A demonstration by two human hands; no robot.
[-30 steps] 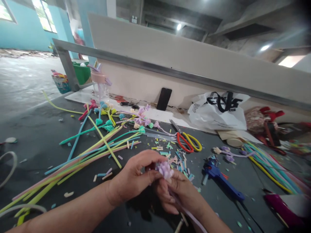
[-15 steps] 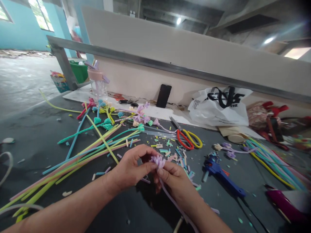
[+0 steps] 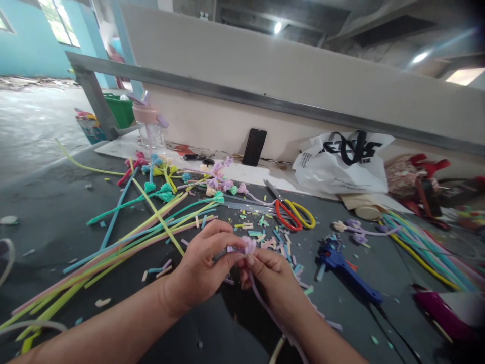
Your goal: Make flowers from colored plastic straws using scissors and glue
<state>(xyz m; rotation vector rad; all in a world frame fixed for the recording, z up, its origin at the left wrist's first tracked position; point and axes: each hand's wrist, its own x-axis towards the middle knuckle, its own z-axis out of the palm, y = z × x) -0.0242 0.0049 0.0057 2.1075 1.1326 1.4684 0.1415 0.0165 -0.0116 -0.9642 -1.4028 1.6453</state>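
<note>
A lilac pipe-cleaner flower [image 3: 248, 244] is between my two hands, its long fuzzy stem [image 3: 265, 303] hanging down past my right wrist. My left hand [image 3: 206, 263] pinches the flower's left side between thumb and fingers. With thumb and forefinger, my right hand [image 3: 275, 275] grips the base of the bloom where it meets the stem. Short cut pipe-cleaner pieces [image 3: 257, 234] lie scattered just beyond my hands. Scissors [image 3: 290, 212] with red and yellow handles rest behind these bits. My fingertips partly cover the bloom.
Long pipe cleaners [image 3: 125, 242] spread across the left of the dark table, with finished flowers [image 3: 215, 177] behind them. A blue glue gun [image 3: 346, 273] lies at right, its cord running forward. A phone [image 3: 254, 147], a lidded bottle [image 3: 149, 126] and a white bag [image 3: 341, 164] stand at the back.
My left fingers have shifted slightly at the bloom, and its petals look more gathered upward. My right hand keeps its hold on the base. The view has moved slightly.
</note>
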